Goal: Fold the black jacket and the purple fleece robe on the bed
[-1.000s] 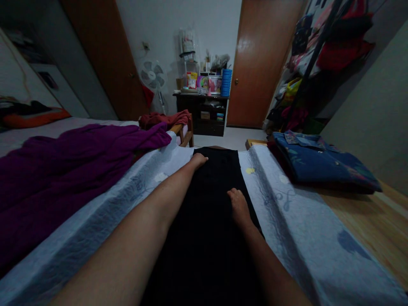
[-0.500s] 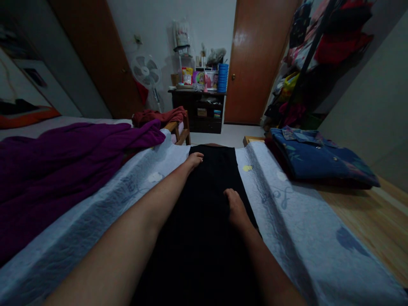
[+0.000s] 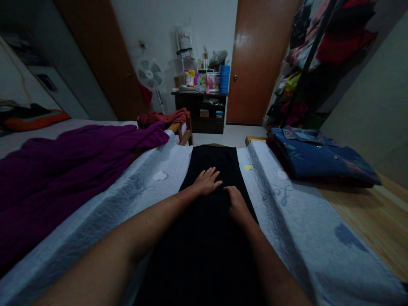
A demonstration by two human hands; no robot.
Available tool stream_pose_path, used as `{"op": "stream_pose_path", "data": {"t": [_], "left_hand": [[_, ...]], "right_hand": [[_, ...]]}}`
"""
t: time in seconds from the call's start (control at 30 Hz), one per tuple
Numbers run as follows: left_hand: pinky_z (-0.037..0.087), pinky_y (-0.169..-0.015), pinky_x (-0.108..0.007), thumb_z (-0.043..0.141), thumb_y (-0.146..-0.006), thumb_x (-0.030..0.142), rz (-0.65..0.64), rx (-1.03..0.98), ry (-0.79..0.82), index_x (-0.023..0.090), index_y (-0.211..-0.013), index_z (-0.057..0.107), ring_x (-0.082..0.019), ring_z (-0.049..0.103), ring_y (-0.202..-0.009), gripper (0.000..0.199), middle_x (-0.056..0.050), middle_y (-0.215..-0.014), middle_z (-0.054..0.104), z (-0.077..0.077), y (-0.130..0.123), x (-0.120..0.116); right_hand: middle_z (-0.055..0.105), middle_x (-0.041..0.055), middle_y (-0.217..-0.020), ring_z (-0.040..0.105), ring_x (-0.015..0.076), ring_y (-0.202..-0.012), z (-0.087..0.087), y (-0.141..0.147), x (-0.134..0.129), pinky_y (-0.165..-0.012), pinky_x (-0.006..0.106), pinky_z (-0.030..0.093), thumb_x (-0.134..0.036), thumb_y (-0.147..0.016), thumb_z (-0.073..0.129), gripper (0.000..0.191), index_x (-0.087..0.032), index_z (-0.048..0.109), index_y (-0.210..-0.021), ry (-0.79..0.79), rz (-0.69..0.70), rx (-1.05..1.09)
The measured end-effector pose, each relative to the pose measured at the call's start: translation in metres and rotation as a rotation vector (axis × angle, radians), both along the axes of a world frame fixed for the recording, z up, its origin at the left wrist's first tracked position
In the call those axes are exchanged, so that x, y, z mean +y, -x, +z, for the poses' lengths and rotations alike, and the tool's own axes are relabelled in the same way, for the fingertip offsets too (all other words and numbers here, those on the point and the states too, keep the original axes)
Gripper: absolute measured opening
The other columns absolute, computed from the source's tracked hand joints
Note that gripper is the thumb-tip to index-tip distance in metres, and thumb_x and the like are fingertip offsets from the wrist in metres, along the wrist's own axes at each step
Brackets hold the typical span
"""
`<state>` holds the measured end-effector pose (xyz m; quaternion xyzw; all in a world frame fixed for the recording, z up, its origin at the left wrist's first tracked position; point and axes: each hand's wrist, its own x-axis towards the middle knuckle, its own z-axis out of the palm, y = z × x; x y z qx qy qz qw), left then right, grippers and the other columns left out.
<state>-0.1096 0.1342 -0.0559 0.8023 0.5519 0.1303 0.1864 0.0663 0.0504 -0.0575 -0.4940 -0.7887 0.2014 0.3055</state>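
Note:
A long black garment point(image 3: 204, 238) lies spread lengthwise over a light blue-grey printed cloth point(image 3: 293, 238); its exact kind is hard to tell in the dim light. My left hand point(image 3: 207, 181) rests flat on the upper part of the garment, fingers spread. Close by on the right, my right hand point(image 3: 236, 202) touches the garment near its right edge, with its fingers bent; I see nothing lifted in them, and the fingertips are partly hidden.
A purple blanket point(image 3: 79, 161) covers the left side. On the right, folded clothes topped by a blue denim garment point(image 3: 318, 155) sit on a wooden surface point(image 3: 360, 208). A fan point(image 3: 151, 74), a dark cabinet point(image 3: 191, 112) and a brown door point(image 3: 250, 63) stand beyond.
My left hand has come from the garment's upper left edge down and right to its middle, its fingers now spread. My right hand has barely moved. The view has shifted slightly.

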Motion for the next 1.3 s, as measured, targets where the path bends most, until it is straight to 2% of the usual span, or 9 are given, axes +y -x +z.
{"op": "stream_pose_path", "data": {"t": [0.2,0.33,0.4,0.5,0.6,0.7,0.8,1.07,1.3], "left_hand": [[0.01,-0.116,-0.048,0.047,-0.09,0.05,0.011,0.065,0.007,0.02,-0.143,0.04,-0.03,0.019,-0.145,0.062,-0.015,-0.156,0.026,0.005,-0.003,-0.001],[0.004,-0.116,-0.053,0.046,-0.092,0.047,0.047,0.089,-0.066,0.021,-0.142,0.041,-0.031,0.014,-0.146,0.057,-0.015,-0.157,0.025,0.012,-0.004,0.008],[0.007,-0.116,-0.053,0.05,-0.091,0.04,0.157,0.045,-0.142,0.022,-0.138,0.046,-0.032,0.013,-0.146,0.051,-0.014,-0.157,0.025,0.015,-0.001,0.02],[0.026,-0.111,-0.047,0.056,-0.087,0.027,0.312,-0.029,-0.135,0.02,-0.135,0.05,-0.034,0.034,-0.137,0.049,-0.018,-0.147,0.039,0.02,0.009,0.047],[0.04,-0.103,-0.036,0.059,-0.083,0.019,0.315,-0.06,-0.09,0.019,-0.129,0.056,-0.028,0.055,-0.118,0.046,-0.015,-0.128,0.056,0.023,0.019,0.074],[0.041,-0.102,-0.028,0.056,-0.08,0.009,0.294,-0.074,-0.081,0.019,-0.12,0.063,-0.021,0.057,-0.116,0.041,-0.01,-0.122,0.063,0.02,0.024,0.092],[0.039,-0.104,-0.027,0.048,-0.081,0.004,0.325,-0.05,-0.111,0.016,-0.128,0.057,-0.02,0.053,-0.121,0.049,-0.011,-0.129,0.058,0.012,0.024,0.097],[0.037,-0.104,-0.045,0.04,-0.092,0.017,0.374,0.087,-0.177,0.02,-0.146,0.033,-0.03,0.046,-0.127,0.055,-0.014,-0.143,0.044,-0.006,0.021,0.064],[0.029,-0.11,-0.049,0.041,-0.095,0.036,0.177,0.257,-0.148,0.023,-0.141,0.042,-0.034,0.028,-0.14,0.048,-0.012,-0.158,0.021,0.004,0.027,-0.003]], "right_hand": [[0.063,0.0076,-0.105,0.058,0.0177,-0.1,0.036,-0.019,0.006,-0.093,0.03,0.044,0.0,-0.068,0.044,0.043,-0.016,0.063,-0.104,0.235,0.071,0.034],[0.064,0.0092,-0.109,0.058,0.0181,-0.103,0.057,-0.002,0.0,-0.097,0.032,0.043,-0.006,-0.079,0.039,0.038,-0.015,0.064,-0.106,0.039,-0.064,0.087],[0.058,0.0116,-0.126,0.053,0.0196,-0.117,0.056,0.014,-0.006,-0.104,0.035,0.039,-0.014,-0.086,0.04,0.04,-0.014,0.057,-0.122,-0.044,-0.017,0.073],[0.043,0.0149,-0.146,0.033,0.0259,-0.139,0.04,0.033,-0.014,-0.114,0.046,0.024,-0.023,-0.088,0.046,0.049,-0.011,0.048,-0.135,-0.017,0.033,-0.136],[0.029,0.0141,-0.155,0.021,0.028,-0.144,0.023,0.037,-0.018,-0.115,0.052,0.019,-0.027,-0.089,0.047,0.057,-0.012,0.039,-0.143,0.083,0.061,-0.311],[0.02,0.0117,-0.158,0.016,0.0259,-0.146,0.016,0.034,-0.018,-0.115,0.051,0.018,-0.03,-0.09,0.044,0.061,-0.013,0.032,-0.148,0.114,0.079,-0.383],[0.017,0.0108,-0.159,0.015,0.0251,-0.146,0.015,0.033,-0.016,-0.116,0.05,0.017,-0.032,-0.091,0.042,0.063,-0.012,0.029,-0.149,0.129,0.078,-0.432],[0.015,0.008,-0.159,0.013,0.0234,-0.146,0.013,0.034,-0.017,-0.116,0.048,0.016,-0.034,-0.091,0.038,0.063,-0.014,0.028,-0.15,0.115,0.071,-0.455],[0.018,0.0089,-0.159,0.015,0.0234,-0.146,0.014,0.032,-0.018,-0.116,0.047,0.016,-0.034,-0.091,0.039,0.063,-0.013,0.03,-0.149,0.1,0.066,-0.462]]}}
